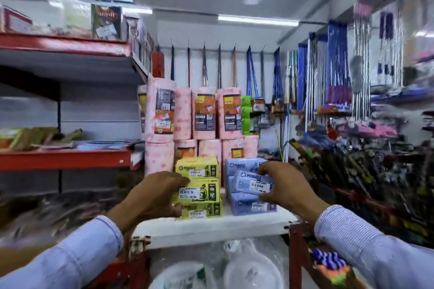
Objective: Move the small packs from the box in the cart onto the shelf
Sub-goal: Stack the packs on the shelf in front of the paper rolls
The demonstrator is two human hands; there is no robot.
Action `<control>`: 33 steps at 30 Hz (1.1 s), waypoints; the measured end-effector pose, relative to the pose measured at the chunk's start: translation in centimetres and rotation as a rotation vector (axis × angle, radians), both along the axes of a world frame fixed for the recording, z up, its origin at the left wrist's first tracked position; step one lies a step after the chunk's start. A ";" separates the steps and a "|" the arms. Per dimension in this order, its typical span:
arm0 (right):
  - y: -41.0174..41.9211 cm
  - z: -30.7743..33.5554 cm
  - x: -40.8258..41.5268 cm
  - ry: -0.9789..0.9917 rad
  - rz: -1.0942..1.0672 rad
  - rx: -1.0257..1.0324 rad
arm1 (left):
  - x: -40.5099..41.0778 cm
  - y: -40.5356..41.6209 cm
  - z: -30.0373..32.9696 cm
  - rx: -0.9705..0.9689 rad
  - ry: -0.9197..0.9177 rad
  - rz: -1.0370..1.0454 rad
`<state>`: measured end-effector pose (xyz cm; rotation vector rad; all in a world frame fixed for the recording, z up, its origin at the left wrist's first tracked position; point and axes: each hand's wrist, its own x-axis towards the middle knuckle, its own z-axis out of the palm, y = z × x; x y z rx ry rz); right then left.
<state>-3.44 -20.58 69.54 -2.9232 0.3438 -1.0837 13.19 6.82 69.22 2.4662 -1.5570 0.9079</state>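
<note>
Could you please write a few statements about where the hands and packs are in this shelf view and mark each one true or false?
1. The right hand holds a blue pack over the blue stack. True.
2. The yellow packs lie to the right of the blue ones. False: they are stacked on the left.
3. The left hand touches the yellow stack. True.
4. The pink rolls stand in front of the packs. False: they stand behind them.
5. The packs sit on a white shelf. True.
</note>
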 end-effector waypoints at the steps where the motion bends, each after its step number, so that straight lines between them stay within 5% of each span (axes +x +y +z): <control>1: -0.9 0.0 0.8 0.002 0.002 -0.006 | 0.6 -1.2 0.0 -0.008 0.003 0.016; 14: -6.5 -3.7 8.7 0.081 0.076 -0.146 | 5.7 -7.2 -2.9 -0.035 0.121 0.103; 33: -5.3 -5.4 7.7 0.038 0.033 -0.098 | 4.6 -6.0 -4.5 -0.058 0.140 0.118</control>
